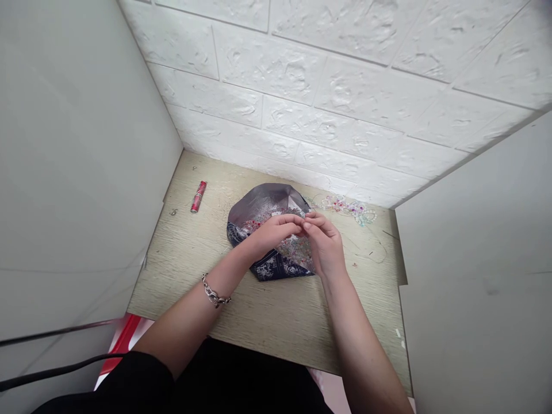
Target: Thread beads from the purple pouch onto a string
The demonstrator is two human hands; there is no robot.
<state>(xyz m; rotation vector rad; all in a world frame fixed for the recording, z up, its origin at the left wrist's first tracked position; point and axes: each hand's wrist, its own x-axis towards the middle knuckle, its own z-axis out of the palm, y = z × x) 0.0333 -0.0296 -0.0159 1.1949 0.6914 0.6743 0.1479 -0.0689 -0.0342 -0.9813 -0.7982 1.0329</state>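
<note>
Many beads [296,250] lie in a grey-lined pouch [259,202] below left hand [278,228] and right hand [326,240], fingers [319,222] pressed together, any hold hidden.

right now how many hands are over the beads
2: the left hand on the left and the right hand on the right, close together over the beads. No other hands show.

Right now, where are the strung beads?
In the head view, the strung beads lie at the back right of the tabletop, near the white wall, beyond the right hand.
</note>
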